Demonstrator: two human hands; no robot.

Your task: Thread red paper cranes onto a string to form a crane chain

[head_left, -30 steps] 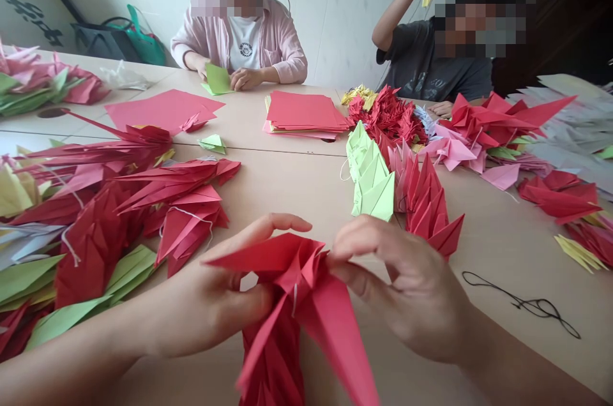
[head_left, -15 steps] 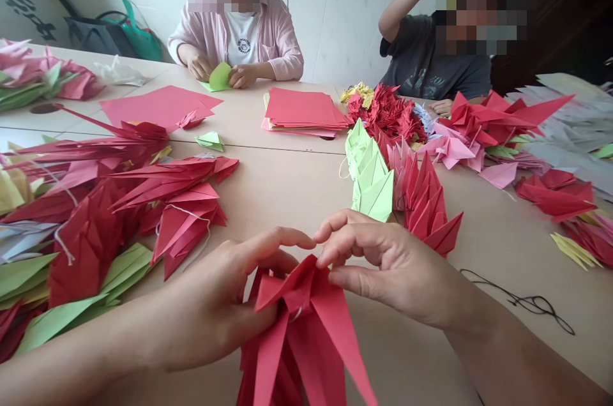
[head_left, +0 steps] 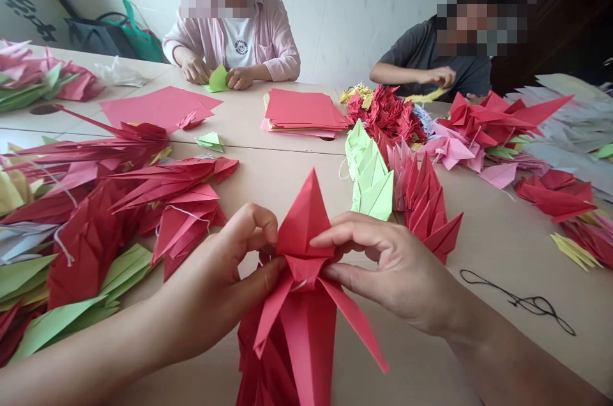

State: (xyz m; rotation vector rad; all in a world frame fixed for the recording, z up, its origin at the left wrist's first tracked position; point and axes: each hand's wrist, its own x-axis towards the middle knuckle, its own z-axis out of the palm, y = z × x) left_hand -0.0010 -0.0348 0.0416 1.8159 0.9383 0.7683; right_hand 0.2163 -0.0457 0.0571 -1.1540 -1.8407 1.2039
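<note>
Both my hands grip a red paper crane (head_left: 306,278) at the near middle of the beige table (head_left: 287,182). My left hand (head_left: 225,285) pinches its left side with thumb and bent forefinger. My right hand (head_left: 387,265) pinches its right side. One pointed flap stands upright between my fingers, and the wings hang down over a stack of red cranes strung below it. A thin white thread shows at the crane's middle.
Heaps of red, pink and green folded cranes (head_left: 96,214) cover the left. Green (head_left: 371,182) and red (head_left: 431,208) strung cranes lie right of centre, a black cord (head_left: 522,300) beyond. Red paper sheets (head_left: 301,112) sit at the back. Two people fold paper across the table.
I have turned the crane so that a pointed flap now stands up between my hands. The person at the back right has lowered a raised arm to the table.
</note>
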